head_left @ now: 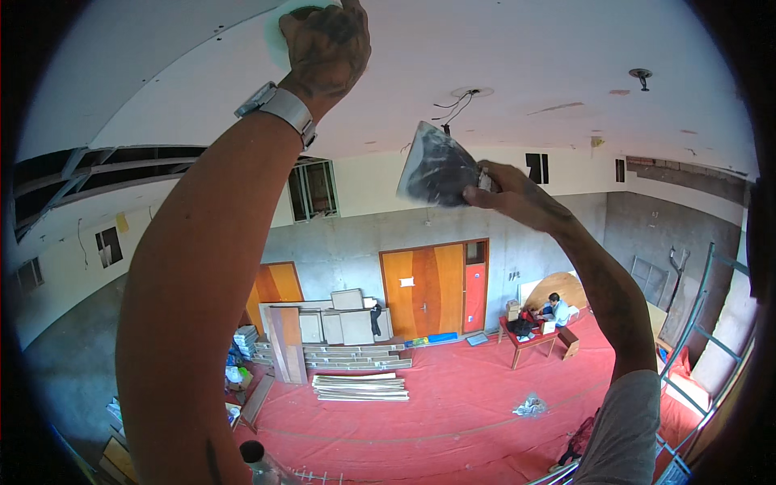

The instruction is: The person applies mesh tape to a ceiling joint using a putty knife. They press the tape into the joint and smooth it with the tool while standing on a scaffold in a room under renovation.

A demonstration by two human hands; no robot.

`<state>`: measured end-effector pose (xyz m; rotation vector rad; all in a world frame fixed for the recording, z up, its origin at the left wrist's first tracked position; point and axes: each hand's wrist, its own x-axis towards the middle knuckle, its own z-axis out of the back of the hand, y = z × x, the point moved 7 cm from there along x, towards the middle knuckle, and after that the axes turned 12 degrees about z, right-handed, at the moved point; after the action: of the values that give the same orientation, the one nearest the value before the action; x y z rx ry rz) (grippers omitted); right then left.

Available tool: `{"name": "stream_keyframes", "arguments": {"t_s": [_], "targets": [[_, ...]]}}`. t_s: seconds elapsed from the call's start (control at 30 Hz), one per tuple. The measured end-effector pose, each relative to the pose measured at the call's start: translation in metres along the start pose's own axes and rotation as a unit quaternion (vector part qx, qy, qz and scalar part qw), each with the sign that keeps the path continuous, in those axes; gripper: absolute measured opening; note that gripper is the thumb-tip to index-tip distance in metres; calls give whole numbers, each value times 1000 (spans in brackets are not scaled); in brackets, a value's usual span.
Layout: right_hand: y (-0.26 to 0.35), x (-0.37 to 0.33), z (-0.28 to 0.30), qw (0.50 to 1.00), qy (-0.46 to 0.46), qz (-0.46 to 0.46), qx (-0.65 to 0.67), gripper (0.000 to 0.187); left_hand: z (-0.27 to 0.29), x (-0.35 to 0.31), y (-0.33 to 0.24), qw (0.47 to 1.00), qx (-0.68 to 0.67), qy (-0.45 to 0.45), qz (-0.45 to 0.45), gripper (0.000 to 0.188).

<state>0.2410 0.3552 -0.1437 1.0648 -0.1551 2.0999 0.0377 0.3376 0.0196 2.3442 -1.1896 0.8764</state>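
Observation:
My left hand [329, 50], with a silver watch [279, 107] on its wrist, is raised against the white ceiling [517, 56]. Its curled fingers are at a round dark opening [307, 12] with a pale greenish rim; the upper fingers are partly cut off, and what they grip is hidden. In my right hand [517, 194] is a wide putty knife [436, 168], pinched by its handle end. White smears streak its dark, flared blade, which points up and left below the ceiling, apart from it.
Loose wires [461, 105] hang from a ceiling hole; a small fitting [640, 77] protrudes farther right. Far below lies a red-covered floor [453, 428] with stacked boards [361, 387]. A person [556, 309] sits at a table [525, 338]. A blue metal frame [699, 323] stands right.

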Motion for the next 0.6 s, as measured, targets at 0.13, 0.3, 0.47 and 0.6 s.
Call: {"name": "stream_keyframes", "arguments": {"t_s": [0.13,0.3,0.47,0.6], "targets": [[39,21,37,817,-232,225,-477,43,-22,-10,8,994,106,13,0,54],[64,59,125,640,-413,287,-581,30,-6,-4,-10,945,307,-37,-109,52],[81,96,157,690,-408,241,-547,40,2,-1,7,990,-75,108,-44,53],[95,96,139,574,-446,355,-588,42,1,-1,11,994,91,34,-42,54]]}}
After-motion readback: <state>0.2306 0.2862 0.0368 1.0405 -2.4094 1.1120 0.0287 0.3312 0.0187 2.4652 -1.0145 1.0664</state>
